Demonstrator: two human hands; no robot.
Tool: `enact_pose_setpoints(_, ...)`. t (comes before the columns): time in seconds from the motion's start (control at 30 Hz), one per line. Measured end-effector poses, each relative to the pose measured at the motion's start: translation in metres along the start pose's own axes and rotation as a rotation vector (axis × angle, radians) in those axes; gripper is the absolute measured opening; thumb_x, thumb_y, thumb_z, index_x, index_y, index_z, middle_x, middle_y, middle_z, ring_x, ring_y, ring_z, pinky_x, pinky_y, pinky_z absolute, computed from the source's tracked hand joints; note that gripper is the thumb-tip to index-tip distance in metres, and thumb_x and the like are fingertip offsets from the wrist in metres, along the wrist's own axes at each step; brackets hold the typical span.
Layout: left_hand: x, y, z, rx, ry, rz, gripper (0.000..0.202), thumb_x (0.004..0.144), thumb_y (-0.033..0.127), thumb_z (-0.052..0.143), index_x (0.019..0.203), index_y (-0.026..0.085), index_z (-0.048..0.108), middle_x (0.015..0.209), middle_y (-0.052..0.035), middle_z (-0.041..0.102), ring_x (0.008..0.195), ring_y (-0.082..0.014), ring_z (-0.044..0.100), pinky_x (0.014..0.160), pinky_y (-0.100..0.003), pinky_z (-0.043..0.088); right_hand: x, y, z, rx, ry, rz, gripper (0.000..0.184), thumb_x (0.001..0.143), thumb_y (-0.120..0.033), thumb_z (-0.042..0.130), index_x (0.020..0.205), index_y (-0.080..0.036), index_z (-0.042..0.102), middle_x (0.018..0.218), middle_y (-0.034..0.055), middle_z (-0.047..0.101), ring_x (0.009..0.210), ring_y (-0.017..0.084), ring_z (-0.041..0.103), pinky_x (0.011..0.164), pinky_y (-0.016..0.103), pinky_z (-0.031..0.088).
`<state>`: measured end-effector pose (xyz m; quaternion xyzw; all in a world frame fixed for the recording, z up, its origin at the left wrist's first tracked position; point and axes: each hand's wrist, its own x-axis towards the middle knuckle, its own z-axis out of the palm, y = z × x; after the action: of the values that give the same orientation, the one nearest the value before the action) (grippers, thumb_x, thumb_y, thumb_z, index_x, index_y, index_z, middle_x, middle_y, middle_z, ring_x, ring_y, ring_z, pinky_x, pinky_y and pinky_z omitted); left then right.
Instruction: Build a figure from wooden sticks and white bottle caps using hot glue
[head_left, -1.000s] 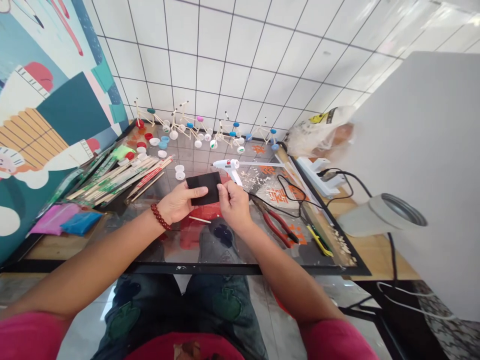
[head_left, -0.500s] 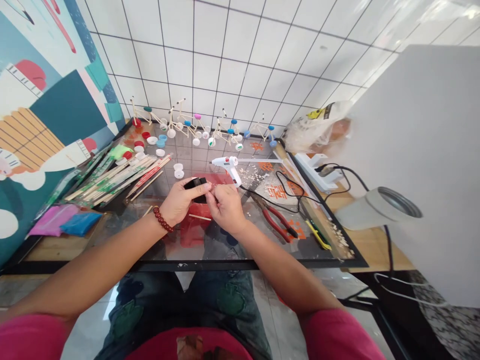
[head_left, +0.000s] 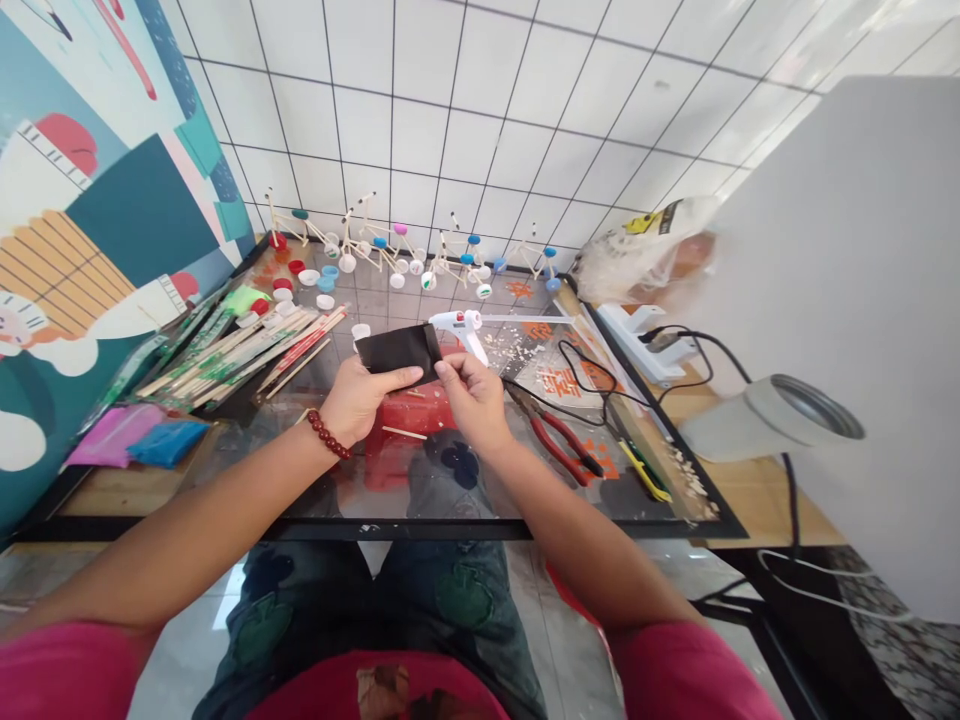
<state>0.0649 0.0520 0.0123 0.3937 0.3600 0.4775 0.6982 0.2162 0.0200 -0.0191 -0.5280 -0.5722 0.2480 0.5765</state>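
A flat, shiny black packet (head_left: 396, 350) is held up over the glass-topped table between both hands. My left hand (head_left: 356, 402) grips its left and lower part, thumb lying across the front. At its right end, my right hand (head_left: 478, 402) pinches the edge between thumb and fingers. Just behind the packet lies a white glue gun (head_left: 463, 330), partly covered by it. A thin wooden stick (head_left: 403, 433) rests on the table below the hands. What the packet contains cannot be seen.
Several stick-and-bottle-cap models (head_left: 457, 262) stand along the tiled wall. Wrapped chopsticks (head_left: 240, 350), a pink packet (head_left: 116, 433) and a blue packet (head_left: 166, 442) lie at left. At right are red-handled pliers (head_left: 559, 445), a yellow cutter (head_left: 645, 470), a power strip (head_left: 645, 345) and cables.
The black packet has turned so its broad face shows, where it was bunched and partly hidden before. My right hand has moved slightly right, to its edge.
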Motion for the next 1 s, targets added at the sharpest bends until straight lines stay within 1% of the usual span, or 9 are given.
enact_pose_setpoints(0.1, 0.0, 0.001, 0.0, 0.03, 0.002, 0.012, 0.043, 0.046, 0.026, 0.096, 0.081, 0.013, 0.076, 0.081, -0.0074, 0.077, 0.076, -0.0232, 0.071, 0.076, -0.037, 0.059, 0.0, -0.001, 0.001, -0.016, -0.012, 0.004, 0.027, 0.088, -0.046, 0.057, 0.08, -0.021, 0.061, 0.074, 0.0005, 0.063, 0.07, 0.015, 0.056, 0.071, 0.028, 0.048)
enact_pose_setpoints(0.17, 0.002, 0.002, -0.002, -0.002, -0.015, 0.041, 0.041, 0.049, 0.027, 0.094, 0.082, 0.013, 0.076, 0.082, -0.0069, 0.077, 0.078, -0.0237, 0.072, 0.08, -0.038, 0.059, -0.001, -0.003, 0.002, -0.034, -0.021, -0.001, 0.027, 0.088, -0.045, 0.057, 0.079, -0.021, 0.061, 0.073, 0.0007, 0.064, 0.069, 0.015, 0.056, 0.069, 0.028, 0.047)
enact_pose_setpoints(0.23, 0.005, 0.005, -0.004, -0.054, 0.0, 0.044, 0.041, 0.051, 0.025, 0.093, 0.086, 0.014, 0.075, 0.083, -0.0061, 0.077, 0.078, -0.0229, 0.072, 0.08, -0.039, 0.06, -0.003, -0.005, 0.003, -0.063, -0.021, -0.016, 0.026, 0.087, -0.044, 0.056, 0.077, -0.021, 0.061, 0.07, 0.0006, 0.064, 0.068, 0.015, 0.056, 0.067, 0.028, 0.047)
enact_pose_setpoints(0.37, 0.009, 0.011, -0.008, -0.082, 0.046, -0.044, 0.046, 0.052, 0.017, 0.089, 0.095, 0.015, 0.074, 0.082, -0.005, 0.076, 0.072, -0.0195, 0.07, 0.071, -0.035, 0.06, -0.005, -0.005, 0.004, -0.125, -0.033, -0.069, 0.022, 0.087, -0.039, 0.056, 0.074, -0.021, 0.06, 0.067, -0.0004, 0.063, 0.062, 0.014, 0.055, 0.064, 0.028, 0.045)
enact_pose_setpoints(0.5, 0.008, 0.009, -0.008, -0.084, 0.001, -0.092, 0.048, 0.051, 0.018, 0.092, 0.095, 0.016, 0.074, 0.077, -0.0019, 0.072, 0.067, -0.0162, 0.067, 0.066, -0.031, 0.057, -0.007, -0.002, 0.005, -0.181, -0.074, -0.107, 0.02, 0.087, -0.036, 0.057, 0.074, -0.022, 0.06, 0.066, -0.0007, 0.063, 0.061, 0.014, 0.055, 0.065, 0.029, 0.045)
enact_pose_setpoints(0.57, 0.008, 0.007, -0.007, -0.063, -0.012, -0.091, 0.045, 0.048, 0.02, 0.094, 0.089, 0.015, 0.075, 0.073, -0.0005, 0.07, 0.065, -0.0147, 0.065, 0.065, -0.028, 0.054, -0.008, -0.001, 0.005, -0.199, -0.092, -0.119, 0.019, 0.087, -0.035, 0.057, 0.074, -0.022, 0.061, 0.067, -0.0007, 0.064, 0.061, 0.013, 0.055, 0.066, 0.029, 0.045)
enact_pose_setpoints(0.7, 0.007, 0.004, -0.006, -0.016, 0.016, -0.06, 0.039, 0.043, 0.024, 0.097, 0.069, 0.013, 0.07, 0.066, 0.0008, 0.067, 0.062, -0.0128, 0.062, 0.063, -0.027, 0.051, -0.009, -0.002, 0.006, -0.211, -0.113, -0.151, 0.02, 0.088, -0.036, 0.057, 0.075, -0.021, 0.062, 0.069, 0.0, 0.065, 0.062, 0.013, 0.056, 0.067, 0.028, 0.046)
enact_pose_setpoints(0.87, 0.006, 0.003, -0.006, 0.008, -0.001, -0.092, 0.039, 0.042, 0.028, 0.098, 0.067, 0.014, 0.071, 0.065, 0.0003, 0.068, 0.062, -0.0135, 0.063, 0.065, -0.028, 0.052, -0.008, -0.005, 0.004, -0.229, -0.125, -0.196, 0.025, 0.093, -0.039, 0.054, 0.081, -0.022, 0.065, 0.075, 0.0018, 0.068, 0.068, 0.015, 0.059, 0.071, 0.029, 0.046)
enact_pose_setpoints(1.0, 0.006, -0.001, -0.005, 0.045, -0.001, -0.052, 0.039, 0.042, 0.032, 0.098, 0.066, 0.013, 0.074, 0.067, -0.0021, 0.071, 0.063, -0.013, 0.064, 0.065, -0.026, 0.051, -0.006, -0.005, 0.005, -0.226, -0.141, -0.223, 0.026, 0.094, -0.035, 0.052, 0.074, -0.022, 0.062, 0.067, -0.0004, 0.063, 0.062, 0.014, 0.054, 0.068, 0.028, 0.044)
